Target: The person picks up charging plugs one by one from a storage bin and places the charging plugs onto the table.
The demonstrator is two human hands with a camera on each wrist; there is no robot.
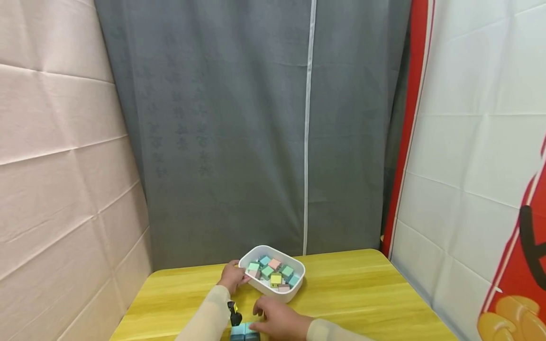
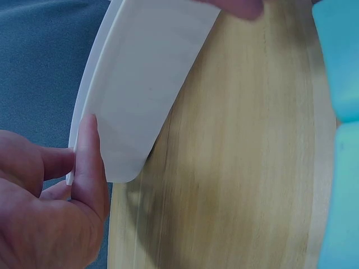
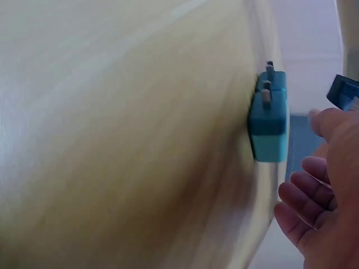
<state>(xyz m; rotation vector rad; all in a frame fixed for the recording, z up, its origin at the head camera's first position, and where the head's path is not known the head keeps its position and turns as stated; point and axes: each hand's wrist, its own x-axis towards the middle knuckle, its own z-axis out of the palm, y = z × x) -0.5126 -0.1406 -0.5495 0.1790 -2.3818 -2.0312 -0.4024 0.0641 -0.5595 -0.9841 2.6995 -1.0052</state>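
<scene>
A white plastic tub [image 1: 295, 265] stands tilted slightly toward me at the back of the table. It contains several small pastel cubes [image 1: 276, 280] in green, blue, pink and yellow. My left hand [image 1: 232, 277] pinches the tub's left rim between thumb and fingers; the left wrist view shows this grip on the tub wall [image 2: 143, 84]. Near the front edge sit two teal cubes [image 1: 245, 331] side by side, with metal prongs like those of plug chargers in the right wrist view. My right hand [image 1: 281, 319] hovers beside these cubes, fingers loosely bent, holding nothing visible.
The yellow wood-grain table [image 1: 354, 289] has rounded corners. A grey curtain [image 1: 230, 142] hangs behind it, with pale cloth walls [image 1: 55, 189] on the left and white ones on the right. A dark wrist device [image 1: 234, 314] sits on my left sleeve.
</scene>
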